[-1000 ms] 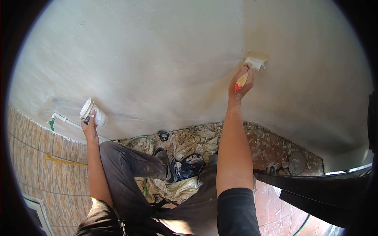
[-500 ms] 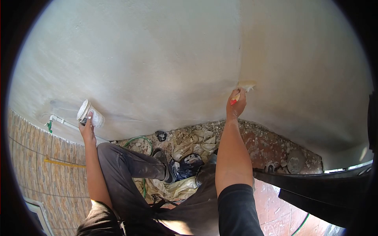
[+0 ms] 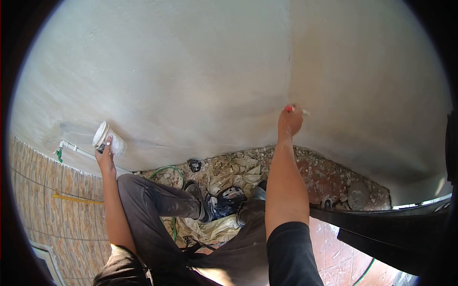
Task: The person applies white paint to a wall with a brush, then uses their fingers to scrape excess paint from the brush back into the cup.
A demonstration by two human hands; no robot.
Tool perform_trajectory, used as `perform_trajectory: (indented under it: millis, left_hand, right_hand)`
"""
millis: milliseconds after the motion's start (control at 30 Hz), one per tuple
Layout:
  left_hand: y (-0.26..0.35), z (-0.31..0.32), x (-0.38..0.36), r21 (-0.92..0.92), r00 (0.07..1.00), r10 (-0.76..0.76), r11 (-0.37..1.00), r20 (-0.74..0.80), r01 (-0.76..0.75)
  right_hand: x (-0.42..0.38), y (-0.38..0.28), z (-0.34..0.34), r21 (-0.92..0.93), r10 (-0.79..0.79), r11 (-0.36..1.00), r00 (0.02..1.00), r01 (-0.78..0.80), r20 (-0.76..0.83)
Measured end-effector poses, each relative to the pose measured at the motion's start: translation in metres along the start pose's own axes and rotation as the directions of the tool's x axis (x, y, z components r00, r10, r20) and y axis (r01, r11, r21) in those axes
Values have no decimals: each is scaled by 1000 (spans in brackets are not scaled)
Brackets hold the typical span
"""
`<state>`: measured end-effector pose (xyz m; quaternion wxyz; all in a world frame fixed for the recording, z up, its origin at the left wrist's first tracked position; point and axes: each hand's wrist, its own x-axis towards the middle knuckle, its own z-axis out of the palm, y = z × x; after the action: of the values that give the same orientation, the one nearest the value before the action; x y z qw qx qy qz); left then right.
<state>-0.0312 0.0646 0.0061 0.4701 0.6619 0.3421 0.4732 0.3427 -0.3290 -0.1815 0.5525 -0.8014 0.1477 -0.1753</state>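
My left hand (image 3: 106,151) is wrapped round a white, paint-smeared cup (image 3: 114,142), tilted, on the left in front of the wall. What is inside the cup does not show. At the corner of the pale wall (image 3: 205,62), my right hand (image 3: 290,121) is closed on a paintbrush (image 3: 290,109). Its red handle end points up and left, and a bit of pale bristle shows to the right of the fingers, close to the wall. The rest of the brush is hidden by my hand.
A white pipe with a green tap (image 3: 59,153) runs along the wall's lower left, above stone-patterned tiles (image 3: 57,209). Rubble, crumpled sheeting (image 3: 238,174), a black bag (image 3: 230,200) and a green hose (image 3: 174,229) lie around my feet. A dark object (image 3: 396,229) juts in at the right.
My right hand has turned and moved slightly right. The brush's red end has swung from below to the upper left, and its bristles now sit lower, right of the hand. My left hand stays still.
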Motion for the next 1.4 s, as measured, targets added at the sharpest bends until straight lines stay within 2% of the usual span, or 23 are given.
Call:
perform_trajectory:
  millis: [33, 133, 200, 267, 300, 367, 400, 467, 533, 600, 667, 700, 767, 800, 867, 1100, 1200, 1300, 1367, 1400]
  left_hand:
    - [0, 0, 0, 4, 1000, -5, 1000, 1, 5]
    - [1, 2, -2, -12, 1000, -2, 1000, -22, 2]
    - [2, 4, -3, -30, 999, 4, 1000, -44, -5]
    - [4, 4, -4, 1, 997, 5, 1000, -73, -5]
    - [4, 5, -4, 0, 997, 3, 1000, -78, -3]
    - [5, 5, -4, -3, 998, 7, 1000, -65, -7]
    - [5, 6, -5, -2, 997, 4, 1000, -71, -4]
    - [9, 9, -8, 19, 998, 20, 1000, -59, -19]
    - [9, 10, -10, 11, 998, 26, 1000, -54, -25]
    - [9, 10, -7, -4, 998, 35, 999, -42, -35]
    - [6, 8, -7, 3, 998, 41, 999, -50, -40]
    - [6, 8, -6, 3, 998, 37, 999, -47, -37]
    - [8, 9, -7, -2, 999, 33, 999, -38, -33]
    - [9, 9, -8, -3, 999, 29, 1000, -36, -29]
    - [11, 11, -9, 10, 999, 30, 999, -42, -30]
    - [10, 12, -9, 13, 997, 30, 999, -75, -29]
    - [9, 10, -8, 19, 999, 27, 999, -43, -26]
    - [9, 10, -7, 19, 999, 15, 1000, -44, -15]
    - [7, 9, -6, 12, 999, 25, 1000, -48, -25]
    - [7, 11, -7, 9, 999, 25, 1000, -43, -25]
  right_hand:
    - [11, -20, 8, 97, -97, 991, 995, 96, 10]
    - [17, -120, -6, 304, -375, 856, 906, 419, -195]
    - [21, -177, -22, 423, -532, 649, 774, 633, -343]
    - [19, -222, -47, 408, -648, 466, 617, 785, -447]
    - [18, -231, -57, 411, -650, 463, 616, 785, -445]
    - [11, -239, -72, 547, -635, 323, 605, 772, -480]
    - [15, -230, -66, 551, -638, 320, 605, 771, -476]
    - [33, -187, -37, 514, -550, 546, 746, 662, -376]
    - [32, -124, -13, 321, -567, 694, 764, 644, -308]
    - [11, -65, -6, 152, -449, 883, 894, 443, 4]
    - [-6, -21, 11, 52, -394, 919, 918, 392, 45]
    - [-14, -16, 10, 48, -393, 919, 919, 391, 44]
    - [-33, -16, 13, 136, -220, 969, 971, 207, 88]
    - [-36, -19, 13, 133, -221, 969, 971, 208, 88]
    - [-39, -25, 9, 115, -133, 987, 978, 115, 162]
    - [-39, -15, 7, 43, -133, 991, 966, 127, 223]
    - [-42, -13, 6, 50, -94, 995, 961, 84, 259]
    - [-48, 7, 19, 59, -83, 996, 973, 72, 213]
    - [-49, 32, 34, 191, -95, 979, 991, 76, 95]
    - [-44, 29, 29, 190, -95, 979, 992, 76, 89]
